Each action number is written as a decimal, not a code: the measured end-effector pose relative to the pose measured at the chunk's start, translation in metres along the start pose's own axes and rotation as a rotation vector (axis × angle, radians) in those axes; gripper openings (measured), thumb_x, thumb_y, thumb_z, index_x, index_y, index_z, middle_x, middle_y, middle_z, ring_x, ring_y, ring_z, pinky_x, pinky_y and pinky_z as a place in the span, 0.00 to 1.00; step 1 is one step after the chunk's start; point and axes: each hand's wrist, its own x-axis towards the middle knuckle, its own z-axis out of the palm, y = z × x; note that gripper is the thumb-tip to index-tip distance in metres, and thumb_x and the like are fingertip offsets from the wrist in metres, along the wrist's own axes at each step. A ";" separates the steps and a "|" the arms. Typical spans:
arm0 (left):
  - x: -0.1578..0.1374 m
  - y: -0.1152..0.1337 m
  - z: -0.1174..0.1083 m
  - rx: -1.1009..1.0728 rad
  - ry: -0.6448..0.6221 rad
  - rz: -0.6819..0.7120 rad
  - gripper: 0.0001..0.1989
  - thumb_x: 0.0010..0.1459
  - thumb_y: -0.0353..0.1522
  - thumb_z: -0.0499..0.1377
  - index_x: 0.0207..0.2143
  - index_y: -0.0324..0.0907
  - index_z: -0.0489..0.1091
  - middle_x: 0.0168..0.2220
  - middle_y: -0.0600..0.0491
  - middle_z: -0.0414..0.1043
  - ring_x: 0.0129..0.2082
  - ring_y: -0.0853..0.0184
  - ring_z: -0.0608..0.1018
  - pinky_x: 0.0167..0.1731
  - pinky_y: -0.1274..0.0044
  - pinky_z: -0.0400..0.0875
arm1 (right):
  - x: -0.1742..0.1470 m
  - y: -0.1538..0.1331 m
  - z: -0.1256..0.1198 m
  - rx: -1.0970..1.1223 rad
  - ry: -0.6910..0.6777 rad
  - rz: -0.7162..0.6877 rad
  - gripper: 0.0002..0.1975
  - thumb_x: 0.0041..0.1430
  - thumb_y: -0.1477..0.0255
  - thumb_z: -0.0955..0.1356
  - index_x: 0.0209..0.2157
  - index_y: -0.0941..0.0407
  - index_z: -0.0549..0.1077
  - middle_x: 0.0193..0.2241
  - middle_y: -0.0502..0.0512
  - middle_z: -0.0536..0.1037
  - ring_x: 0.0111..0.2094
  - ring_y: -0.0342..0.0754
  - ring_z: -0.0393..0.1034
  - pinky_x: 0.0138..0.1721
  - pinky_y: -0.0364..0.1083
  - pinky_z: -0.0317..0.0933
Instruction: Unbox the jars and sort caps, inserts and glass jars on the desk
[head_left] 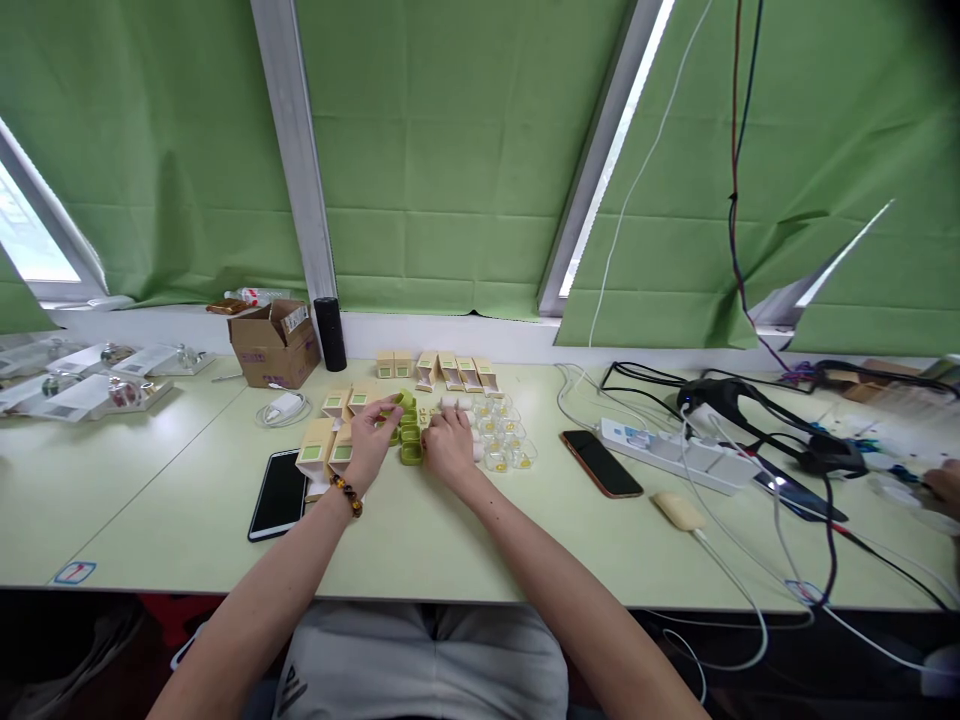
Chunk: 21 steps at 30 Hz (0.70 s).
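Note:
My left hand (367,435), with a beaded bracelet at the wrist, has its fingers closed at the rim of a small green cup (406,399). This cup is at the far end of a cluster of green square cups (411,454). Just right of them, my right hand (448,445) is closed, fingers down beside small yellowish pieces (424,414); whatever they pinch is hidden. White cylindrical pieces (478,451) lie along the right hand. Further right sit clear plastic cups (513,428) with yellow bits inside. Small cream boxes (316,442) with green labels stand beside my left hand.
More cream boxes (448,371) stand at the back. A dark-screened tablet (278,495) lies left, a phone (600,463) right. Beyond are a power strip (675,455) and tangled cables. A cardboard box (274,345) and black cylinder (330,334) stand back left. Another person's hand (943,485) shows far right.

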 end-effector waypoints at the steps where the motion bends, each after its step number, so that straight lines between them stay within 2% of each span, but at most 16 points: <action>1: 0.000 0.000 0.000 -0.027 0.002 -0.017 0.16 0.53 0.45 0.72 0.34 0.41 0.80 0.50 0.43 0.80 0.50 0.56 0.81 0.48 0.65 0.76 | -0.001 0.000 0.000 0.006 0.005 0.003 0.09 0.56 0.78 0.71 0.33 0.56 0.85 0.37 0.64 0.81 0.47 0.59 0.63 0.49 0.55 0.50; 7: 0.000 0.004 0.003 -0.186 -0.003 -0.145 0.22 0.50 0.48 0.73 0.34 0.40 0.76 0.35 0.49 0.80 0.35 0.65 0.80 0.37 0.73 0.75 | -0.010 0.018 -0.018 0.075 0.199 0.055 0.09 0.61 0.77 0.70 0.33 0.54 0.84 0.37 0.60 0.79 0.46 0.57 0.62 0.48 0.55 0.50; 10: 0.000 0.008 0.003 -0.258 -0.057 -0.199 0.23 0.54 0.51 0.69 0.37 0.41 0.74 0.39 0.47 0.81 0.39 0.63 0.81 0.35 0.74 0.73 | -0.023 0.027 -0.023 0.113 0.286 0.022 0.09 0.61 0.78 0.70 0.32 0.54 0.83 0.36 0.59 0.78 0.44 0.55 0.62 0.46 0.54 0.50; 13: 0.000 0.012 0.002 -0.326 -0.142 -0.268 0.24 0.61 0.53 0.63 0.43 0.42 0.72 0.45 0.41 0.81 0.46 0.58 0.82 0.37 0.70 0.74 | -0.038 0.028 -0.019 0.141 0.345 -0.064 0.09 0.62 0.78 0.69 0.33 0.54 0.81 0.36 0.57 0.78 0.44 0.54 0.62 0.47 0.54 0.51; 17: 0.002 0.014 0.000 -0.401 -0.165 -0.346 0.24 0.63 0.53 0.60 0.45 0.42 0.70 0.47 0.37 0.81 0.49 0.54 0.82 0.40 0.66 0.75 | -0.045 0.022 -0.008 0.138 0.329 -0.113 0.09 0.61 0.80 0.69 0.33 0.54 0.81 0.36 0.57 0.77 0.45 0.54 0.62 0.47 0.53 0.51; 21: 0.003 0.015 -0.002 -0.388 -0.162 -0.352 0.24 0.63 0.53 0.61 0.45 0.42 0.70 0.46 0.37 0.81 0.48 0.54 0.82 0.39 0.66 0.75 | -0.041 0.020 -0.006 0.102 0.221 -0.110 0.11 0.59 0.82 0.69 0.34 0.54 0.82 0.40 0.58 0.79 0.49 0.56 0.61 0.49 0.54 0.52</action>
